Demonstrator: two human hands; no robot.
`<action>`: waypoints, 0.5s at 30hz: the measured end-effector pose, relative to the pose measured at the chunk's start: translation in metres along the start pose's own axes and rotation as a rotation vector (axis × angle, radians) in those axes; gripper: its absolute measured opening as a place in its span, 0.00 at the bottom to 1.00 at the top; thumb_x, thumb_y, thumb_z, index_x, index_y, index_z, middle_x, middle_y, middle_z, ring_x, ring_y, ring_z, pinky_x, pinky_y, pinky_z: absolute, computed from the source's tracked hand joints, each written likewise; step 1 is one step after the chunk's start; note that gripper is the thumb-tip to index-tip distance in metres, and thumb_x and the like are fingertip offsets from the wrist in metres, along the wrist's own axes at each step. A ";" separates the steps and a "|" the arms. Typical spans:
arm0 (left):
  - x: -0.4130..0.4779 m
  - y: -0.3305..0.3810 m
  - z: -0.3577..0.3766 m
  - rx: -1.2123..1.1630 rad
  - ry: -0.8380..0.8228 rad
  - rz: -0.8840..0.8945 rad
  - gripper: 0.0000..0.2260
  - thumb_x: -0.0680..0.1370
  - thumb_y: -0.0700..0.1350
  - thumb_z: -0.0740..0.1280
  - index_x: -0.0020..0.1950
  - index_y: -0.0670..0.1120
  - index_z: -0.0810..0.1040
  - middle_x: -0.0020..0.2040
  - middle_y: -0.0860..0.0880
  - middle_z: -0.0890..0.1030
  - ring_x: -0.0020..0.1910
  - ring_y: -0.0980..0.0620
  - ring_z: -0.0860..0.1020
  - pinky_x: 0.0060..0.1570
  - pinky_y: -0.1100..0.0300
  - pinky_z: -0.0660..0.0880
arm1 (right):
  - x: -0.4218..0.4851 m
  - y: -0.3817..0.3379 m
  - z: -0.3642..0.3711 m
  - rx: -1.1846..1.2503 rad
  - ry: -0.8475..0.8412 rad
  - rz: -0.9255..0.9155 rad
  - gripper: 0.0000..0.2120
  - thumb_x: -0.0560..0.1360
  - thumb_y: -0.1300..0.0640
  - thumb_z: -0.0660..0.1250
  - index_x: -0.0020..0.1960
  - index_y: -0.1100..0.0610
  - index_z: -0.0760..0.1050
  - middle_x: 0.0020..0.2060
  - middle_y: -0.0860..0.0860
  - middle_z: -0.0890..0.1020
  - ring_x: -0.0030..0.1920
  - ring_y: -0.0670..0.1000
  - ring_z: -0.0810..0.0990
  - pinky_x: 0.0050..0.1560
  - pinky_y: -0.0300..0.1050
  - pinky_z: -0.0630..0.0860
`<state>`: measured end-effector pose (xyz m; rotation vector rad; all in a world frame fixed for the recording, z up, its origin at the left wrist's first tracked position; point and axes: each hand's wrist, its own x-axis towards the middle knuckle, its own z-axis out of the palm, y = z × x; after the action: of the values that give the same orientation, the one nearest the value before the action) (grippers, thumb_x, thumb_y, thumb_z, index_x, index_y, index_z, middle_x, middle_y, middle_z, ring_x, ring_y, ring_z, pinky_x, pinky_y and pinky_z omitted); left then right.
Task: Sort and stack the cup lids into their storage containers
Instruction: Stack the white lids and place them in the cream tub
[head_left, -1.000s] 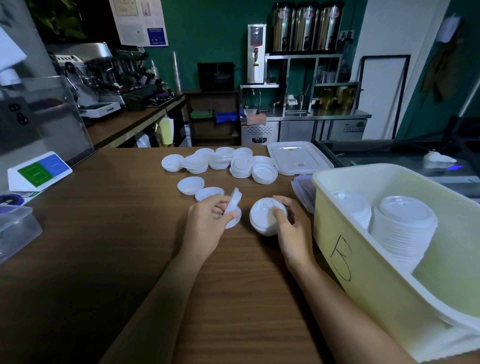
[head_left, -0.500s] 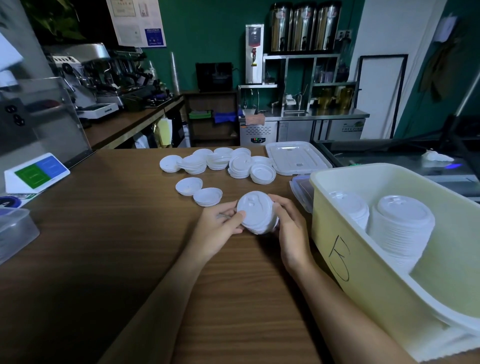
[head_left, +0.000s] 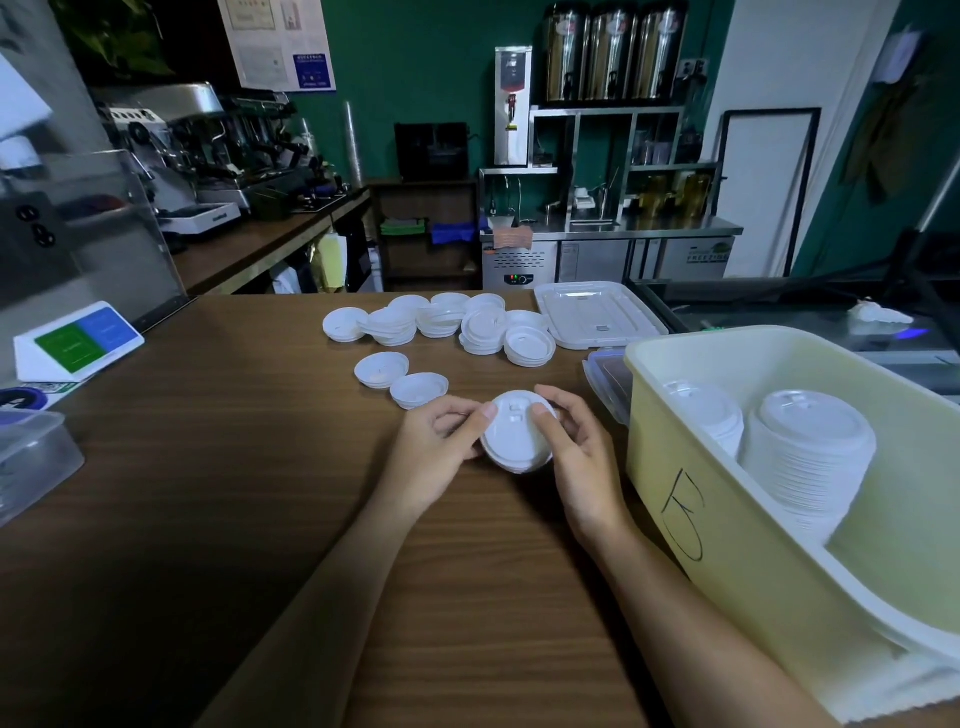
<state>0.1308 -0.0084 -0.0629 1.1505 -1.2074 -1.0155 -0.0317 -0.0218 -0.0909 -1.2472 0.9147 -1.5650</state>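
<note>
Lid stack (head_left: 514, 441), tilted, held at wooden counter (head_left: 208, 467) between both hands: left hand (head_left: 431, 457) gripped left edge, right hand (head_left: 582, 457) gripped right edge, thumb on top. Loose lids (head_left: 441, 325) lay farther back. Yellow bin (head_left: 727, 519) at right held taller stacks (head_left: 810, 457).

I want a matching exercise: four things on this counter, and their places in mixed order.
1. small lid stack
2. tall lid stack
3. clear container lid
4. green and blue card

A. in the yellow bin
B. counter, far left
C. between left hand and right hand
D. flat on the counter, beyond the yellow bin

Pairs: 1-C, 2-A, 3-D, 4-B
</note>
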 end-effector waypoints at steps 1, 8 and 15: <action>0.001 -0.002 -0.001 -0.012 -0.011 -0.014 0.08 0.79 0.45 0.73 0.55 0.42 0.85 0.48 0.46 0.88 0.52 0.50 0.86 0.51 0.57 0.83 | 0.000 -0.001 0.000 0.003 -0.006 0.006 0.15 0.75 0.50 0.69 0.60 0.51 0.81 0.56 0.50 0.87 0.57 0.46 0.84 0.55 0.37 0.77; 0.006 -0.006 -0.004 0.094 -0.028 0.039 0.10 0.80 0.43 0.73 0.61 0.44 0.85 0.53 0.52 0.88 0.55 0.56 0.85 0.54 0.63 0.81 | 0.002 0.005 -0.002 -0.035 -0.026 -0.004 0.18 0.74 0.52 0.71 0.64 0.53 0.80 0.56 0.53 0.87 0.57 0.50 0.85 0.56 0.40 0.78; 0.007 -0.010 -0.020 0.672 0.120 0.331 0.14 0.77 0.50 0.76 0.61 0.49 0.85 0.57 0.56 0.84 0.57 0.60 0.80 0.57 0.70 0.73 | 0.000 0.005 -0.002 -0.096 0.016 -0.063 0.11 0.79 0.57 0.70 0.60 0.53 0.79 0.55 0.53 0.85 0.53 0.48 0.84 0.52 0.40 0.78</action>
<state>0.1517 -0.0146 -0.0718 1.4269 -1.6330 -0.2790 -0.0326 -0.0236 -0.0962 -1.3443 0.9796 -1.5981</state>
